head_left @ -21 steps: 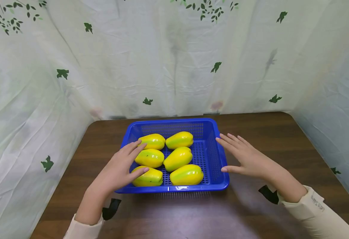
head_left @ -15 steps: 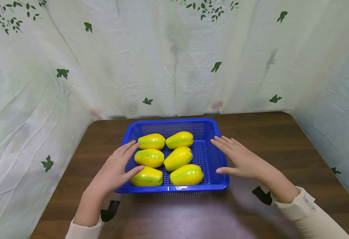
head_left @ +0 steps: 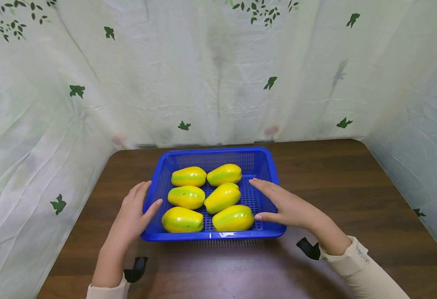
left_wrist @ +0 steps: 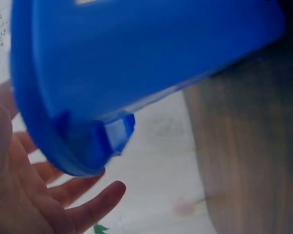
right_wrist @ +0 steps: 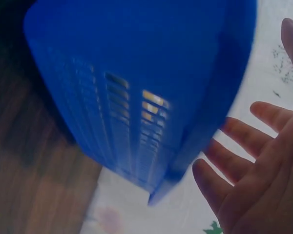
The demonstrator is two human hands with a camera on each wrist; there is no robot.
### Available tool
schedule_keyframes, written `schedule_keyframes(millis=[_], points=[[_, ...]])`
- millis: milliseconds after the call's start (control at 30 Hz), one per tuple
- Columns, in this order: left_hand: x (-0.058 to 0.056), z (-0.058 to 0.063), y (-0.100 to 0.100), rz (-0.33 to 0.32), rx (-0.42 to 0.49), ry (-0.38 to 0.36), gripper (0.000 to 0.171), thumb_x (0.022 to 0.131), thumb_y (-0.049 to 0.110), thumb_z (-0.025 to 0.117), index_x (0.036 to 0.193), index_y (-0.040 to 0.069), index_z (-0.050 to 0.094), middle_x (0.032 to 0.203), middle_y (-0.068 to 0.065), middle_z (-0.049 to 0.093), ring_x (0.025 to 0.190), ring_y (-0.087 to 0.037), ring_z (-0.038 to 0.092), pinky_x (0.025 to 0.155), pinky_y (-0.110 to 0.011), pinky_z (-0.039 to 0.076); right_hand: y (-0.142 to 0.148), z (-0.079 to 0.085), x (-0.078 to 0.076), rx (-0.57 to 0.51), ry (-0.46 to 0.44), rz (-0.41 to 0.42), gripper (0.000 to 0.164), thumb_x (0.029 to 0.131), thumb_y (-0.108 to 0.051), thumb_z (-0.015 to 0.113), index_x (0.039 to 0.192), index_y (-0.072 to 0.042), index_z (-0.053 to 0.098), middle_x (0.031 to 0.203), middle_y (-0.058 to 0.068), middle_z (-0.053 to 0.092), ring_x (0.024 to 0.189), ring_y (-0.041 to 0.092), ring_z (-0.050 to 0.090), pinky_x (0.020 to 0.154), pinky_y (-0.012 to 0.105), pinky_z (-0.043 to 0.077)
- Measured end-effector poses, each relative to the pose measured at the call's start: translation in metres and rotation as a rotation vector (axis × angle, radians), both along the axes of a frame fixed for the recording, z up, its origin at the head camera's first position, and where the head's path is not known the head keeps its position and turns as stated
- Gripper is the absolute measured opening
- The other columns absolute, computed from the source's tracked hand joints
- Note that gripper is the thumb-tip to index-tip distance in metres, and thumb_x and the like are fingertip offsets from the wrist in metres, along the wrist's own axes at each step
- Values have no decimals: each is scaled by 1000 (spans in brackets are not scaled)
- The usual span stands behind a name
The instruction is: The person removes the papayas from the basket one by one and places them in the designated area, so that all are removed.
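Note:
A blue plastic basket (head_left: pixel 257 199) with slotted sides holds several glossy yellow-green papayas (head_left: pixel 222 198), laid in two columns toward its left and middle. My left hand (head_left: pixel 130 216) is at the basket's left rim, its fingers extended and the thumb over the rim's inner side in the head view. Over the basket's right side is my right hand (head_left: pixel 289 205), thumb and fingers spread apart. Neither hand holds anything. In the left wrist view, fingers (left_wrist: pixel 95 207) show beyond the blue rim; the right wrist view shows relaxed fingers (right_wrist: pixel 239 168) beside the basket's wall.
The basket stands on a dark brown wooden table (head_left: pixel 323 166). Behind and on both sides hangs a pale cloth (head_left: pixel 218 83) with leaf prints and green bird-like shapes. Black straps (head_left: pixel 308 249) show near both cream sleeves.
Both hands have moved left. My left hand went from over the left papayas out to the left rim, while my right hand came from the right rim to above the basket's inside.

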State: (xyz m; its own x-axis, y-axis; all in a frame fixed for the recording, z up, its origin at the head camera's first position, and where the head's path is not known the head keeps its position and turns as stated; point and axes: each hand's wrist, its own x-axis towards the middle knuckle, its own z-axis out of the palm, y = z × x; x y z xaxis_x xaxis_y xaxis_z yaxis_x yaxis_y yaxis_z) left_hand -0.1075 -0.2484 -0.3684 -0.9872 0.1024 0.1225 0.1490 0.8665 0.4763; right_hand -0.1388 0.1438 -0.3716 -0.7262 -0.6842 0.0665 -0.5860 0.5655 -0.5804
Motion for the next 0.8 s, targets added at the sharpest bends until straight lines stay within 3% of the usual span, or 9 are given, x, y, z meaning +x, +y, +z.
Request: schedule_keyframes(millis=[200, 433, 600, 800], points=[[2, -9, -7, 125, 88, -83, 69, 92, 45, 43, 139, -1, 23, 135, -29, 27, 116, -45, 35, 88, -61, 32, -14, -5, -2, -24, -86, 19, 72, 86, -37, 59, 144, -16, 21, 146, 2, 21, 131, 18, 21, 104, 40, 23], [4, -22, -8, 226, 258, -199, 63, 93, 44, 39, 141, 5, 23, 126, -28, 42, 107, -42, 48, 83, -54, 42, -28, -11, -10, -47, -161, 36, 66, 87, -29, 59, 142, -15, 25, 144, 2, 27, 129, 18, 25, 103, 39, 25], [6, -32, -9, 276, 416, -254, 64, 92, 49, 39, 143, 15, 24, 132, -26, 38, 116, -40, 42, 88, -54, 38, -35, -18, -16, -62, -188, 47, 63, 87, -27, 60, 141, -13, 29, 140, 5, 32, 125, 22, 33, 100, 40, 29], [9, -42, -7, 313, 680, -263, 59, 91, 47, 42, 143, 25, 25, 129, -20, 44, 105, -33, 52, 82, -43, 46, -43, -23, -20, -71, -248, 84, 62, 86, -29, 61, 138, -10, 33, 136, 6, 38, 116, 28, 43, 94, 40, 36]])
